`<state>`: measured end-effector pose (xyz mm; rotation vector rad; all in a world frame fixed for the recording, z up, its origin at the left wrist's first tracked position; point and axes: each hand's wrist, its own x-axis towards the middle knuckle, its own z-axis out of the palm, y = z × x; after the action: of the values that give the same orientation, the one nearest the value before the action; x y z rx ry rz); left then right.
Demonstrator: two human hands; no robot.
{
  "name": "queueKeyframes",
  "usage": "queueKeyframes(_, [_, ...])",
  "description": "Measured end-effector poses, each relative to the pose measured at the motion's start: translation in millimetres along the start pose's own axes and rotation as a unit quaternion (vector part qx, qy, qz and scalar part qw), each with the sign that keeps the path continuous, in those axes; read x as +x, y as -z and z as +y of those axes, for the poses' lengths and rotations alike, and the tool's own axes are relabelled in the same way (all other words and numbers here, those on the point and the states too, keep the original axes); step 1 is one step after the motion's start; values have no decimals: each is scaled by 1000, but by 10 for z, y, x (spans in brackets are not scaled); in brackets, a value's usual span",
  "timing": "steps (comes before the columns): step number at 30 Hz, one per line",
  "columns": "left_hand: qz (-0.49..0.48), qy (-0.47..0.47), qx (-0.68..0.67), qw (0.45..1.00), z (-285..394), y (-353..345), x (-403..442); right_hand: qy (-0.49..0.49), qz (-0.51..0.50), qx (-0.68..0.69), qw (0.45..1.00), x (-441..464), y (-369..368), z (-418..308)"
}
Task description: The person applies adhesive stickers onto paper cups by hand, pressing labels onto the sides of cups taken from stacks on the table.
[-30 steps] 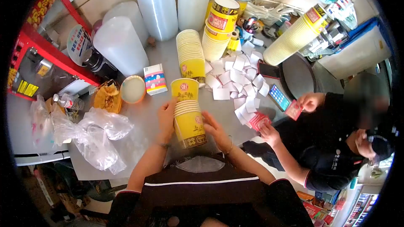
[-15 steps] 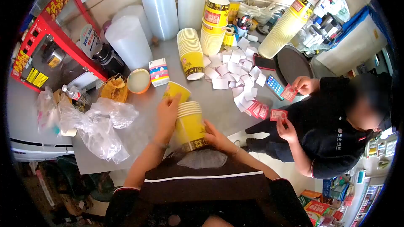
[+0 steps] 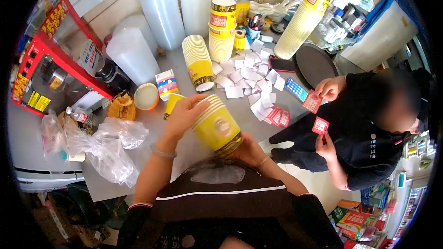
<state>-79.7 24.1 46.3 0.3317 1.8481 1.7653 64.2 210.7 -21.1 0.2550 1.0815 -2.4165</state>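
Observation:
A short stack of yellow paper cups (image 3: 217, 127) is tilted in front of my chest, its rims to the upper left and its dark patterned base to the lower right. My left hand (image 3: 185, 114) closes over the rim end. Around the base end curl the fingers of my right hand (image 3: 250, 150). Just behind my left hand, a single yellow paper cup (image 3: 171, 103) is on the table, partly hidden by that hand. A longer stack of paper cups (image 3: 198, 63) lies farther back.
White paper slips (image 3: 249, 76) are scattered at centre right, near a phone (image 3: 296, 88) and a round dark tray (image 3: 316, 67). At right a co-worker (image 3: 364, 143) holds red cards. Plastic bags (image 3: 110, 145), an orange bowl (image 3: 146, 97) and a red-framed cabinet (image 3: 60, 60) are left.
The cup stack has turned, its rims tipping left. My left hand has moved from the single cup onto the stack's rims; that cup now sits behind it. The co-worker's card hands shifted slightly.

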Motion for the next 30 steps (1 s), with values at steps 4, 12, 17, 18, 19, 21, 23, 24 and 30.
queueKeyframes(4, [-92,-45,-61,993,113,124,-76,-14,-195,262,945,60,-62,-94])
queueKeyframes(12, [-116,57,131,983,37,73,-32,303,348,-348,816,-252,207,-232])
queueKeyframes(17, [-183,100,97,973,26,-38,-97,454,620,-426,478,-989,621,-1227])
queueKeyframes(18, [-195,106,70,973,7,-57,-108,415,650,-450,450,-1097,584,-1386])
queueKeyframes(19, [-201,115,44,972,-34,-42,-133,350,660,-478,461,-1167,565,-1480])
queueKeyframes(21, [-205,113,36,972,-127,17,-170,245,660,-506,499,-1200,697,-1540])
queueKeyframes(23, [-200,100,72,972,-234,86,-181,257,619,-478,567,-1204,894,-1557])
queueKeyframes(24, [-179,126,17,976,-279,98,-203,268,587,-429,632,-1191,1020,-1558])
queueKeyframes(30, [-69,159,-217,961,-318,73,-381,358,438,-46,823,-926,697,-1342])
